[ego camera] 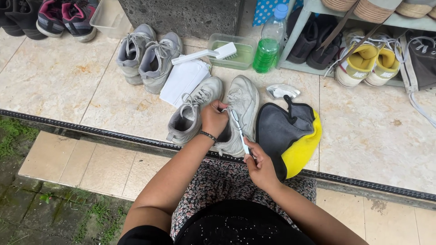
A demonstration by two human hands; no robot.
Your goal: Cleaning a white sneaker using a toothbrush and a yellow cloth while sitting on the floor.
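Left hand curled on tongue and laces of white sneaker, fingers pinched at lace. Right hand gripped small white brush, bristle end at sneaker's laces. Matching sneaker lay just left, touching. Grey-and-yellow cloth lay close right. Behind: folded white cloth, grey sneaker pair, long white brush across clear tub, green-liquid bottle, shoe rack.

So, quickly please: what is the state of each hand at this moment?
Left hand: closed, pinching the lace of the worn white sneaker.
Right hand: closed, holding a slim white toothbrush.
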